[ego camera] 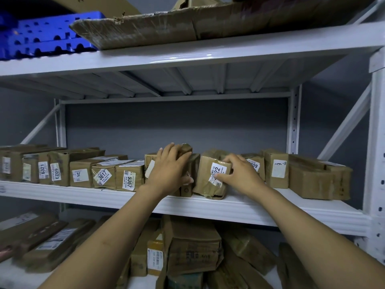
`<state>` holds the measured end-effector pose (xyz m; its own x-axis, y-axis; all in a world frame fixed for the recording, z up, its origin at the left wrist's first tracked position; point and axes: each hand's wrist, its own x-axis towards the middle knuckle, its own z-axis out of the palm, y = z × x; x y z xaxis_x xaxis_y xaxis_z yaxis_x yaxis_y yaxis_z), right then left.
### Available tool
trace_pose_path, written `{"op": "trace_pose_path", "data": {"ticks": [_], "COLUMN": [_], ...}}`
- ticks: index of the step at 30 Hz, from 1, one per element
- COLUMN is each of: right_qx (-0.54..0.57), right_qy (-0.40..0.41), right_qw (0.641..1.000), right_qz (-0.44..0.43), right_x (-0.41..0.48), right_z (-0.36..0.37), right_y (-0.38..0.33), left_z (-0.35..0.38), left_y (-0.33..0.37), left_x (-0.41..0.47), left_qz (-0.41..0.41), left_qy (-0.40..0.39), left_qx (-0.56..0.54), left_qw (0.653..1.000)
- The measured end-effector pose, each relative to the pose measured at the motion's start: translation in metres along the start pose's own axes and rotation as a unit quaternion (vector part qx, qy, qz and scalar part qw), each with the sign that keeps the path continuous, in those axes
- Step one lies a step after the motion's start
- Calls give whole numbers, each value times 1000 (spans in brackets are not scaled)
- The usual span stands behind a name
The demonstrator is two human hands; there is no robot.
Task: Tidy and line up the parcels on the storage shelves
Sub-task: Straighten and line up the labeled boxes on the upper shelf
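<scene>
A row of brown taped cardboard parcels with white number labels stands along the middle shelf (208,207). My left hand (169,170) grips an upright narrow parcel (188,158) at the row's centre, fingers over its top and thumb on its front. My right hand (239,174) holds the wrinkled parcel (210,170) just to the right, fingers curled over its top corner and thumb on its white label. Parcels marked 9367 (130,177) and 3617 (103,177) stand to the left. More labelled parcels (277,170) stand to the right.
A flattened cardboard sheet (187,24) and a blue plastic pallet (45,34) lie on the top shelf. The lower shelf holds a jumble of boxes (191,245). A white perforated upright (377,142) bounds the right side. A grey wall lies behind the shelf.
</scene>
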<state>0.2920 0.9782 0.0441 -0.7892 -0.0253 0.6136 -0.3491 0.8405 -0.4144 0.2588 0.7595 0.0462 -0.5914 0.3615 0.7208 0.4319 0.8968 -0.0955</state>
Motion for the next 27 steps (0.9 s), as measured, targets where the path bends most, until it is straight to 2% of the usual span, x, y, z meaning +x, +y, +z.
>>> {"op": "trace_pose_path", "data": {"ticks": [3, 5, 8, 11, 13, 17, 19, 23, 27], "right_qx": [1, 31, 8, -37, -24, 11, 43, 72, 107], "right_qy": [47, 89, 118, 124, 101, -41, -55, -17, -13], "right_qw": [998, 994, 991, 990, 993, 998, 997, 996, 992], "right_qz": [33, 47, 62, 57, 48, 49, 42, 58, 63], "right_x": [-6, -14, -27, -31, -29, -25, -26, -29, -28], "right_z": [-5, -7, -12, -21, -27, -33, -31, -34, -30], "right_y": [11, 21, 34, 42, 46, 55, 61, 62, 60], "left_z": [-1, -3, -1, 7, 13, 29, 35, 35, 22], "left_y": [12, 27, 55, 74, 81, 84, 86, 95, 96], "left_x": [-4, -8, -8, -2, 1, 5, 6, 3, 12], "left_qz": [81, 108, 90, 21, -19, -86, -97, -106, -90], "left_qy": [46, 43, -17, -72, -97, -137, -125, -54, 7], "left_qx": [-21, -56, -83, -119, -150, -262, -311, -398, -458], "left_qw": [995, 992, 992, 990, 984, 952, 937, 910, 885]}}
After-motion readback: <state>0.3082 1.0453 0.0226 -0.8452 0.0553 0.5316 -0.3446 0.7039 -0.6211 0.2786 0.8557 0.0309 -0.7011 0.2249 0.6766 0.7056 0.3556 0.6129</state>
